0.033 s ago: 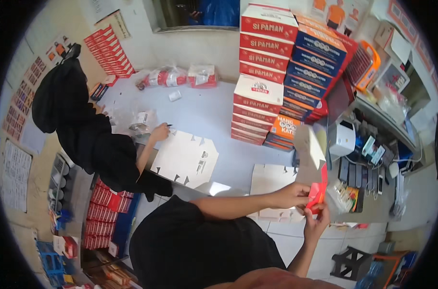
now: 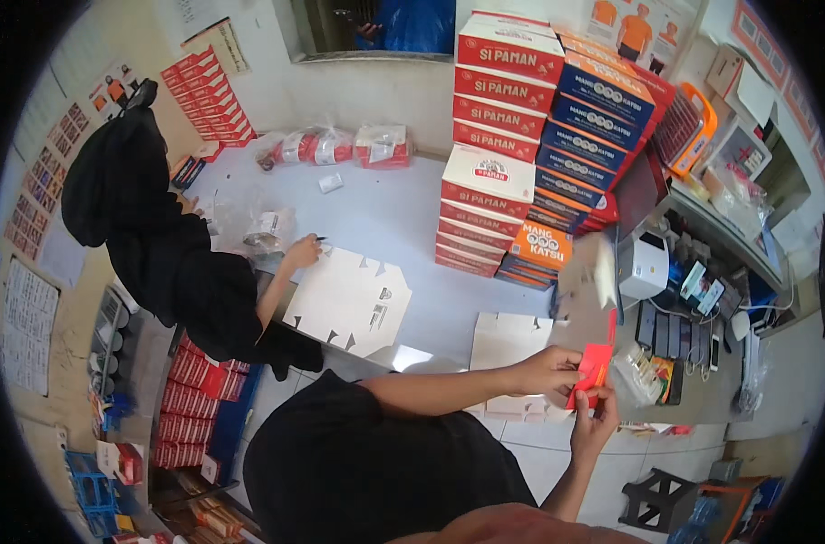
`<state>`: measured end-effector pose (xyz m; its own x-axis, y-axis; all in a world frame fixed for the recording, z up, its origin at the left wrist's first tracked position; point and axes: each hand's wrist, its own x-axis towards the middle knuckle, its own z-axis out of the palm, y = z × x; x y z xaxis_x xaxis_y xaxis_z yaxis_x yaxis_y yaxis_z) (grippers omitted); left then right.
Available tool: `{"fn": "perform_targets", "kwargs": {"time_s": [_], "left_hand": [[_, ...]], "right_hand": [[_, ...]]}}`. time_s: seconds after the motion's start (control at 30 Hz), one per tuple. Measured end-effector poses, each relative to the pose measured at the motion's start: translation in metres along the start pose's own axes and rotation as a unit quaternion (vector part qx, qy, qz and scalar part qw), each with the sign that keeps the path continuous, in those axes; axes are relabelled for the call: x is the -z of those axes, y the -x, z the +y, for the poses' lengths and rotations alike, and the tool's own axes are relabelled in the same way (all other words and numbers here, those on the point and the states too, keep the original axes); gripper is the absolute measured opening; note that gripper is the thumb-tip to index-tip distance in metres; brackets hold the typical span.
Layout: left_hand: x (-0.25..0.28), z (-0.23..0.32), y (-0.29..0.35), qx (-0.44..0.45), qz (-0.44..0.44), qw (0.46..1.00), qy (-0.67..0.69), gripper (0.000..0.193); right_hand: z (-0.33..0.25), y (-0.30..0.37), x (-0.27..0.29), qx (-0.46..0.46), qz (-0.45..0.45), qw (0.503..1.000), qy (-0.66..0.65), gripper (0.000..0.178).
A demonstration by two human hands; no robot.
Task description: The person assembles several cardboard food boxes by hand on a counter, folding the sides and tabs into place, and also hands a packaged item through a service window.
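A partly folded cardboard box [image 2: 591,367], red outside and pale inside, is upright in front of me at the right, its far panel smeared by motion. My left hand [image 2: 550,371] reaches across from the left, its fingers closed on the red end flap. Just below, my right hand [image 2: 596,412] pinches the same red part between thumb and fingers. Beneath my left forearm lies a flat, unfolded pale box sheet [image 2: 503,343], partly covered by the arm.
On the left, a person in black [image 2: 172,245] holds a pen by another flat box sheet [image 2: 349,299]. Tall stacks of boxes [image 2: 499,91] stand at the back. Several phones [image 2: 671,328] and a white printer [image 2: 644,263] sit at the right. A dark stool [image 2: 659,499] is on the floor.
The folded box's upright panel has shifted slightly, and its red flap shows wider between my hands. Both hands keep their grip. The other person has barely moved.
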<state>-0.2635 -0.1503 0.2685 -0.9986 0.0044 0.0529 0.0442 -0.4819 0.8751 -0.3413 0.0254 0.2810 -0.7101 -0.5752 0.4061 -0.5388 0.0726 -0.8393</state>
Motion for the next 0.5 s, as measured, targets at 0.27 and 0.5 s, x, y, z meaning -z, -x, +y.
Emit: {"fn": "perform_targets", "kwargs": {"time_s": [0.27,0.5], "left_hand": [[0.01,-0.001,0.008,0.033,-0.017,0.998,0.048,0.036],[0.016,0.009,0.006,0.046,0.038,0.998,0.027,0.049]], "right_hand": [[-0.019,0.0,-0.017,-0.078,0.009,0.997,-0.028,0.024],[-0.026,0.013,-0.018,-0.003,0.021,0.977,0.213,0.019]]}}
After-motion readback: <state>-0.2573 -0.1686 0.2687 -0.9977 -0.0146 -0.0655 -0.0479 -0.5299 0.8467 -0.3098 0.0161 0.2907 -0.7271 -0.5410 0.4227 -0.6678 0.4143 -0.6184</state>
